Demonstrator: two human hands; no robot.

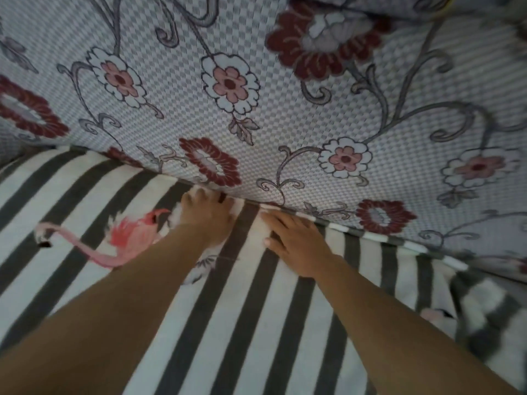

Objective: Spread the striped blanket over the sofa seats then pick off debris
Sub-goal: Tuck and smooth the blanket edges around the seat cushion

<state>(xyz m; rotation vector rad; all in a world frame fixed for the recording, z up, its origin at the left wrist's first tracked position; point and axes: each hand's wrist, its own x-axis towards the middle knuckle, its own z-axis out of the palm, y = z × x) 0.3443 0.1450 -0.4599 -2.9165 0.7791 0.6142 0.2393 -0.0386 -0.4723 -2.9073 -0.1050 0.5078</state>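
The striped blanket [233,315] already covers the seat, stripes running away from the person toward the floral backrest [256,109]. Both hands sit right at that crease: left hand [206,213] has fingers curled into the blanket's edge, right hand [296,240] lies flat, pressing it down (slightly blurry). The bunched part lies off to the right, nearer the right hand.

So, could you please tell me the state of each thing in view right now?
Striped blanket: spread flat on the seat, bunched at right.
Left hand: fingers curled, pushing blanket edge into the backrest gap.
Right hand: flat, pressing blanket.
Floral backrest: upright, uncovered.
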